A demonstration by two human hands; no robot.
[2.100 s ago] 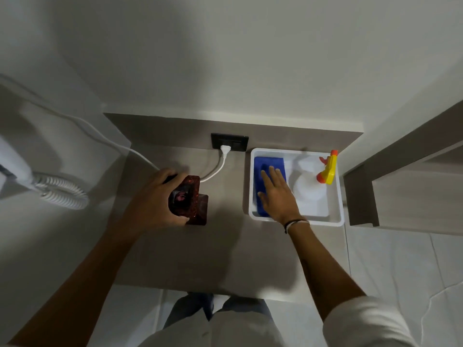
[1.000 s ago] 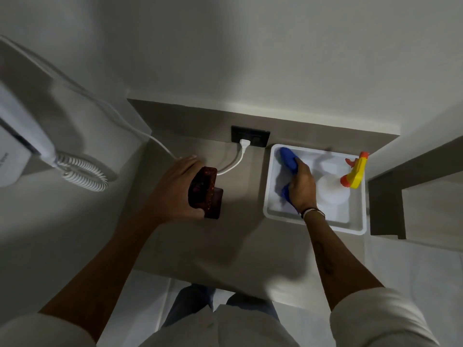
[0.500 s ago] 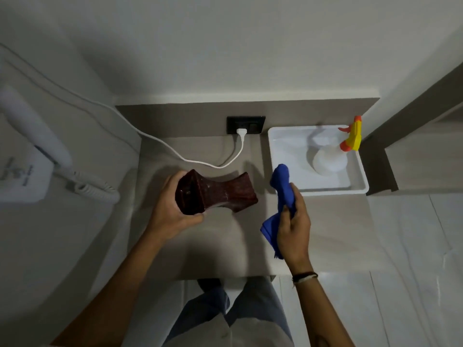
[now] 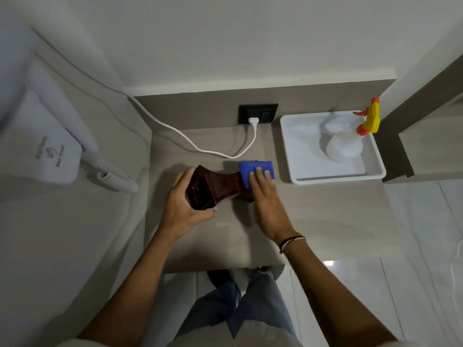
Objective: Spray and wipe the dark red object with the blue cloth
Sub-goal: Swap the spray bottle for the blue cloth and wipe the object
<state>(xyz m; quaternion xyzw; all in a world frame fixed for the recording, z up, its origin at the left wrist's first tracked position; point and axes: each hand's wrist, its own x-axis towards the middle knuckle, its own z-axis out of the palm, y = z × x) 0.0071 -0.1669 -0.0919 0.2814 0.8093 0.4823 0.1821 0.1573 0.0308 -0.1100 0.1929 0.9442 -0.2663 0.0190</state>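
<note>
A dark red glossy vase-like object [image 4: 220,187] lies on its side over the grey counter [image 4: 313,216], its open mouth toward me. My left hand [image 4: 185,204] grips its wide mouth end. The blue cloth [image 4: 253,171] is wrapped over the object's far end, and my right hand [image 4: 265,199] presses on it with fingers spread flat over the cloth. A white spray bottle [image 4: 344,145] with a yellow and orange trigger head stands in the white tray [image 4: 300,176] at the right.
A white cable [image 4: 190,144] runs across the counter's back to a black wall socket [image 4: 258,112]. A wall-mounted white hair dryer [image 4: 50,156] with a coiled cord hangs at the left. The counter's front edge is close to my legs; a wooden ledge rises at the right.
My right hand took the blue cloth out of the tray and now presses it onto the far end of the dark red object. My left hand tipped the object onto its side.
</note>
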